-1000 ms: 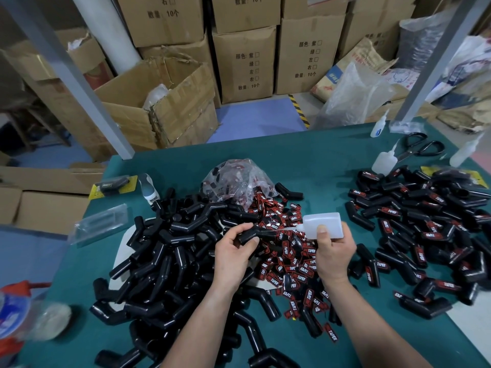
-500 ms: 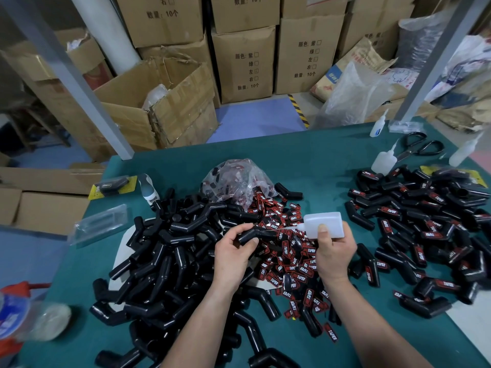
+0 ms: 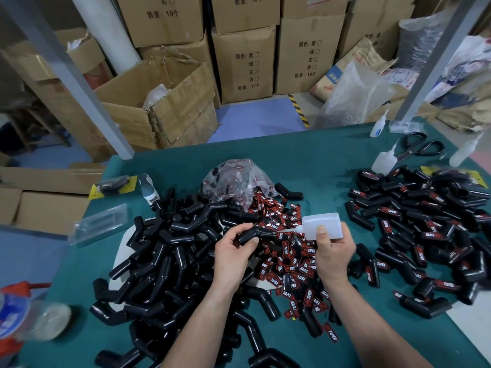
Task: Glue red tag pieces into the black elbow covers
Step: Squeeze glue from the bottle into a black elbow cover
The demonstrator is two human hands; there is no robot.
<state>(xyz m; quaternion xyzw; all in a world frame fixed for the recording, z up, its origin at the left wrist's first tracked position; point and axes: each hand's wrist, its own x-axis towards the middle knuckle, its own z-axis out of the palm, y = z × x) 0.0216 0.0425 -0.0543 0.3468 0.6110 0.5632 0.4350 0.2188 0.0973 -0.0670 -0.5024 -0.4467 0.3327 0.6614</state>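
Observation:
My left hand grips a black elbow cover above the table's middle. My right hand grips a white glue bottle lying sideways, its thin nozzle touching the held cover. Under both hands lies a heap of red tag pieces printed TAPER. A large pile of plain black elbow covers fills the left. On the right spreads a pile of covers with red tags on them.
A clear bag of tags sits behind the heap. Spare glue bottles, black scissors and a clear plastic packet lie on the green table. Cardboard boxes stand beyond its far edge.
Both hands stay almost still. The bottle's nozzle remains against the held cover.

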